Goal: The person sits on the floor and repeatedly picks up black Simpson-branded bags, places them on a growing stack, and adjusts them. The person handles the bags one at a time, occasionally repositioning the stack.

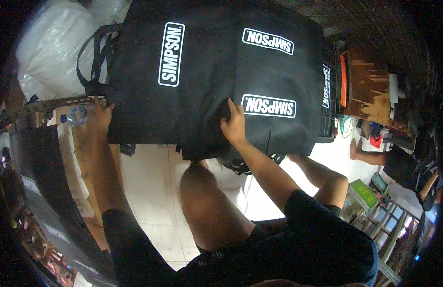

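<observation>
— Where are we with the black fabric bags?

— They lie flat in a stack across the upper middle of the frame, on what looks like a counter, with white label patches on the cloth and black carry straps looping off the left edge. We judge this to be the flattening or squaring-up step — both hands are on the cloth, nothing is lifted.

— And the hands?

— Our left hand sits at the stack's lower left corner, fingers spread and mostly open, pressing or pinching the edge; whether it truly grips, we cannot tell. Our right hand is at lower centre, fingers curled over the near edge of the top layer, thumb up — it seems to have hold of the fabric. Both forearms reach up from the bottom of the frame, the right one angled in from the lower right.

— What does the next move call for?

— In our judgement, an even pull on both edges so the layers don't skew, and care with the loose straps. A white plastic-wrapped bundle sits at upper left, just beside them.
</observation>
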Tool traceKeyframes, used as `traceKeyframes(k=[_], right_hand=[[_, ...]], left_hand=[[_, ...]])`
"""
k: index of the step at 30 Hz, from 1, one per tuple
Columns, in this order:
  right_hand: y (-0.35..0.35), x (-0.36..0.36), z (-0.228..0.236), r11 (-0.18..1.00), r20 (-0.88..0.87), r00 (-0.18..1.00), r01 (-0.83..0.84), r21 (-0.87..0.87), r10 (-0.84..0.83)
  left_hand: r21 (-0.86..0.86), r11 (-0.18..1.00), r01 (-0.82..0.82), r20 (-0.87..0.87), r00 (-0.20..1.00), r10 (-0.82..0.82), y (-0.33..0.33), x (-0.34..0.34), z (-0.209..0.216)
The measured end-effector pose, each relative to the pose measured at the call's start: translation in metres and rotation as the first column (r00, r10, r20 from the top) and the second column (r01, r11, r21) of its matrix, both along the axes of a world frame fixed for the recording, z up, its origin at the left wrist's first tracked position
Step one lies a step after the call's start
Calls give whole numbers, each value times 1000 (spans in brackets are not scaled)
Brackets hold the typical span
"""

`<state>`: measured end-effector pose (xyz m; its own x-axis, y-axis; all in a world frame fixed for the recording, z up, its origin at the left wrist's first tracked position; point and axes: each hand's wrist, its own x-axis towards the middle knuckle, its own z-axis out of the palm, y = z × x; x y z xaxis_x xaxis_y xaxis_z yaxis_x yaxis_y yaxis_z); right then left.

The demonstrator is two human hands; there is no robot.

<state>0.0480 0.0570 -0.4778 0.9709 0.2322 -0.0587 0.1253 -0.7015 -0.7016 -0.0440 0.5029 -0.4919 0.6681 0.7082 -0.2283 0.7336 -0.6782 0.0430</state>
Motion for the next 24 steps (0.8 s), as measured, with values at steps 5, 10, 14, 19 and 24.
traceKeyframes(k=[5,10,14,19,24], right_hand=[[-2,-5,0,996,89,993,78,-37,-74],[-7,-13,1,995,31,996,81,-66,-79],[-9,-16,3,993,58,995,87,-78,-82],[-15,-19,2,994,82,995,58,-88,-51],[-16,-17,3,996,112,993,37,-83,-27]], left_hand=[[-93,993,73,226,973,-51,-15,1,2],[-448,893,45,438,881,176,5,-9,-31],[-338,940,38,349,933,88,4,-15,-31],[-411,905,-109,208,955,210,-46,15,42],[-478,877,-48,282,937,205,-45,8,40]])
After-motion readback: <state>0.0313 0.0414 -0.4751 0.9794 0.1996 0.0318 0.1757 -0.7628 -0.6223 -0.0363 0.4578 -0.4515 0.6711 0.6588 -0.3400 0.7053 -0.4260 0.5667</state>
